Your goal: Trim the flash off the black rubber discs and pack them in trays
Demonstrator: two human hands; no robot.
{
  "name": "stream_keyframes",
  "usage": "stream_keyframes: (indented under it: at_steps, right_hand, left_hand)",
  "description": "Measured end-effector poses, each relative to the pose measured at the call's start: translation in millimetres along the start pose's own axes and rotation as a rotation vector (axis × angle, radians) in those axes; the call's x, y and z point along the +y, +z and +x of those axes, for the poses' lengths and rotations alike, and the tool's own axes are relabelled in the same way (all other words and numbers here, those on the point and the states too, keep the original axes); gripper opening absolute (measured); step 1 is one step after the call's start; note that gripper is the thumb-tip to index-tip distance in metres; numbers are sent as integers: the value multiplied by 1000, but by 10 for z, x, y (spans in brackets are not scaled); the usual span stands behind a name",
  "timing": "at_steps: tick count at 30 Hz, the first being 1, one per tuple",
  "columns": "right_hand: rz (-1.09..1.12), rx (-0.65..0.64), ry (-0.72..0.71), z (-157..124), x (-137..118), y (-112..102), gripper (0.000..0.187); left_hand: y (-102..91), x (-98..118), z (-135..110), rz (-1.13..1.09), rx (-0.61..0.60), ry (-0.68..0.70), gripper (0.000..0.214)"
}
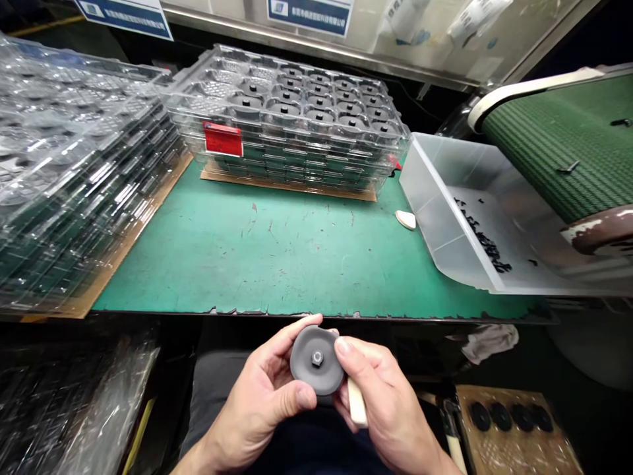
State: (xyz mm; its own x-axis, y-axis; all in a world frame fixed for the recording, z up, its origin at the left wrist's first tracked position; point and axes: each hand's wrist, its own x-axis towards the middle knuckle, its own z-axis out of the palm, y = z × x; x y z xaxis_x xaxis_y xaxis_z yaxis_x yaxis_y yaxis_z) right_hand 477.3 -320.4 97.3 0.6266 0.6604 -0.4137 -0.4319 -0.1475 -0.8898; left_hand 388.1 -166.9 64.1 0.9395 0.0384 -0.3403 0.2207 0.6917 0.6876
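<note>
Just in front of the table's near edge, both of my hands hold a dark grey round disc (pixel 309 379) with a raised hex-shaped stub at its centre. My left hand (pixel 262 389) grips its left rim, thumb at the lower edge and fingers behind. On the right rim presses the thumb of my right hand (pixel 383 382). A cream-coloured flat handle or strip (pixel 357 404) is also tucked in my right hand; its other end is hidden behind the disc and fingers.
A clear tray stack (pixel 297 148) with similar discs stands at the back of the green table (pixel 277 257); another tray stack (pixel 99 171) is left. A translucent bin (pixel 445 231) holds small black parts below a green conveyor belt (pixel 554 145). A cream piece (pixel 405 220) lies beside it.
</note>
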Motion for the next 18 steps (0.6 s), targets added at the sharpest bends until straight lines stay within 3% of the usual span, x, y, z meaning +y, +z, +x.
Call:
stream_keyframes:
  at_steps: [8,12,15,18]
  right_hand:
    - [125,-33,29,-46,-82,34,56]
    - [129,-27,7,-72,-73,31,56]
    - [101,-34,5,-81,12,-35,60]
    - [116,-25,61,-111,60,-91,56]
  left_hand:
    - [49,76,-34,40,22,-31,85]
    - [16,42,-114,156,182,-109,88]
    - [-49,-104,-107,213,257,-31,85]
    - [13,-142,-106,185,217,20,83]
